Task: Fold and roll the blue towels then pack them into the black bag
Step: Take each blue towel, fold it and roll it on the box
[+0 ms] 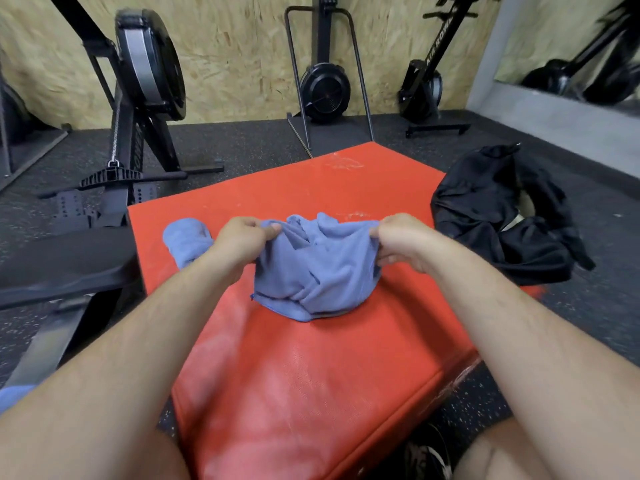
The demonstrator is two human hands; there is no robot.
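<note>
- I've got the crumpled blue terry towel (315, 268) dead centre on the red vinyl-covered padded block (311, 375). Its top edge is lifted and its lower part is bunched in twisted folds on the red surface.
- My left hand (242, 237) pinches the towel's upper left edge, thumb and fingers curled round the cloth.
- My right hand (398, 237) grips the upper right edge the same way, so the edge is stretched between the two hands.
- A second blue towel (187, 237) lies bundled on the block just behind my left wrist, near the block's left edge. I can't tell if it's properly rolled.
- That's two blue towels I can count on the block. A blue patch (14, 396) also shows at the bottom-left edge, but I can't tell what it is.
- One slumped black fabric bag (502, 216) sits on the dark speckled rubber floor (259, 140), against the block's right side. Its top is gaping and something pale shows inside.
- Three black rowing machines: one at the left (145, 64), and two stood upright, centre (325, 88) and right (422, 88), against the chipboard wall (235, 46).
</note>
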